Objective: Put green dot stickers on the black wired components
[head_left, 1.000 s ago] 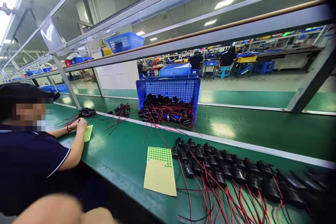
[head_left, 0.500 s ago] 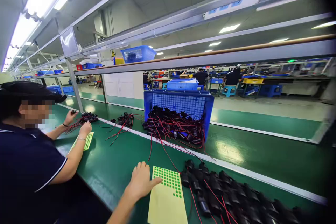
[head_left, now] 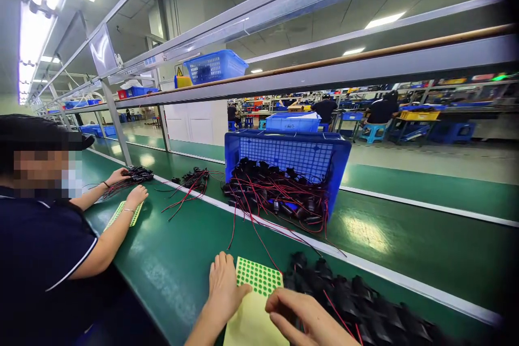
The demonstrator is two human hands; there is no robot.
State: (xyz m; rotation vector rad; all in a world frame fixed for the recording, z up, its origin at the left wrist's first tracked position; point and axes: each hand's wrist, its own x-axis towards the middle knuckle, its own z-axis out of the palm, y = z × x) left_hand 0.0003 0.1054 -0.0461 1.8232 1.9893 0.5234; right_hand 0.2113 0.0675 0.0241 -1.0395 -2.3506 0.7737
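Sticker sheet lies flat on the green tabletop directly under both hands, its long axis running away from the person, the rows of green dots at the far end. The left hand rests flat and open on the sheet's left edge, fingers spread, holding nothing. The right hand hovers over the sheet's right side, fingers curled loosely; whether it pinches anything I cannot tell. Black parts with red wires lie just right of the sheet, nearer the right hand.
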